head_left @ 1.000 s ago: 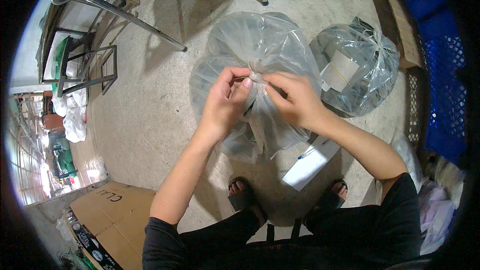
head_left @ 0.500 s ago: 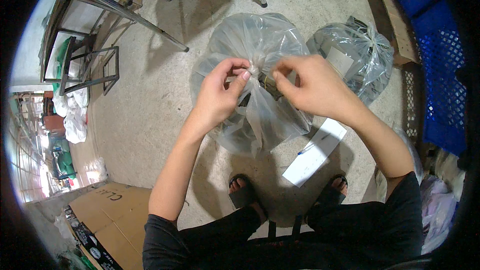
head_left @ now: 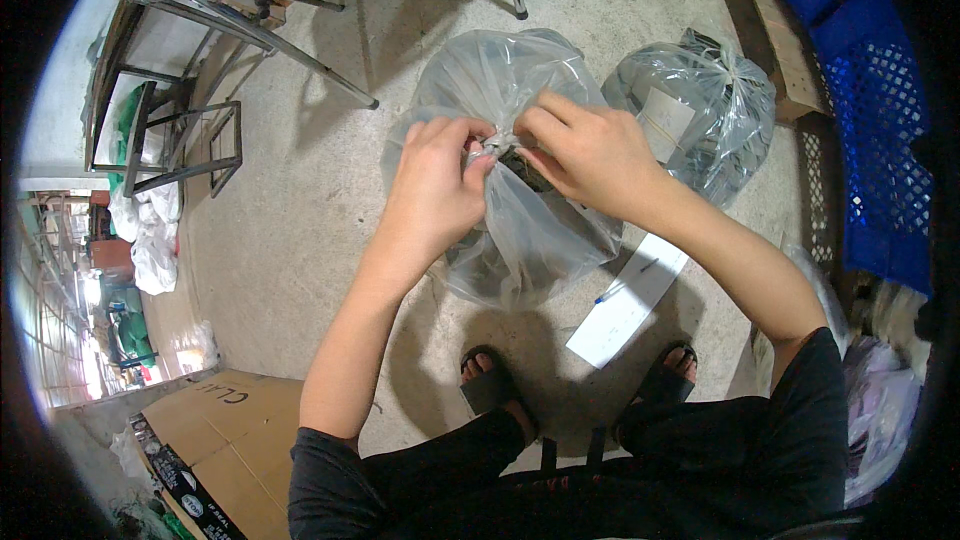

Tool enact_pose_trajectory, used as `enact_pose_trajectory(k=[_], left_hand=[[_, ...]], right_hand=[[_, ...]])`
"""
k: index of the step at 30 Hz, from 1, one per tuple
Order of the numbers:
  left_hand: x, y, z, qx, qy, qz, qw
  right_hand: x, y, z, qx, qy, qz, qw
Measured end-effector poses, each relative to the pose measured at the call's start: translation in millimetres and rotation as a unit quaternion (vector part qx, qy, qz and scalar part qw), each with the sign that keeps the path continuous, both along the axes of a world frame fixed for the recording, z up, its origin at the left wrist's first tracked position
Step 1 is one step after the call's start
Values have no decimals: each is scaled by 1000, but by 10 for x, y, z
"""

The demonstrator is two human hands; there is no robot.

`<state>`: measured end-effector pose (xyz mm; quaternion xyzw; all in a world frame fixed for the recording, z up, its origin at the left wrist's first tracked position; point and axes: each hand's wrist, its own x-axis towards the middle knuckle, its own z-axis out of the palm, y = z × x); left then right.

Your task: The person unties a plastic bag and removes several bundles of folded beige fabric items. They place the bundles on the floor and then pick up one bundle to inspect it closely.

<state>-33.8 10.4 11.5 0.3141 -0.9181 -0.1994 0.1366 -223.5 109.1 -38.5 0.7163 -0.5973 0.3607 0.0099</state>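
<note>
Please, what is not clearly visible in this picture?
In the head view:
Contents of the large bag: blurred by its cloudy plastic.
Part of the knot: hidden by the left hand and right hand.
Any writing on the paper: too small.
Blue crates: cut off by the dark rim.

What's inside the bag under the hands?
Dark contents show through the clear bag; can't tell what they are. Cloudy folds, the left hand and the right hand cover the rest.

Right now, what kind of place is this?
Probably a storeroom or workshop: two bulging, clear plastic bags sit on a bare grey concrete floor, and there are blue, perforated plastic crates at the person's right.
</note>
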Motion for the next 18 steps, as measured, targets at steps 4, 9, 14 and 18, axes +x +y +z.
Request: enact_pose_trajectory(k=[4,9,14,18], left_hand=[[-22,31,21,17,14,32,999],[-19,-17,103,167,8,96,981],[-119,10,140,61,25,84,994],[-211,87,150,-152,-3,24,988]], right_hand=[[41,38,-22,6,-12,-17,1000],[119,41,-98,-3,-14,-25,1000],[173,2,-161,-39,-23,-22,999],[130,11,-111,-26,-5,-44,999]])
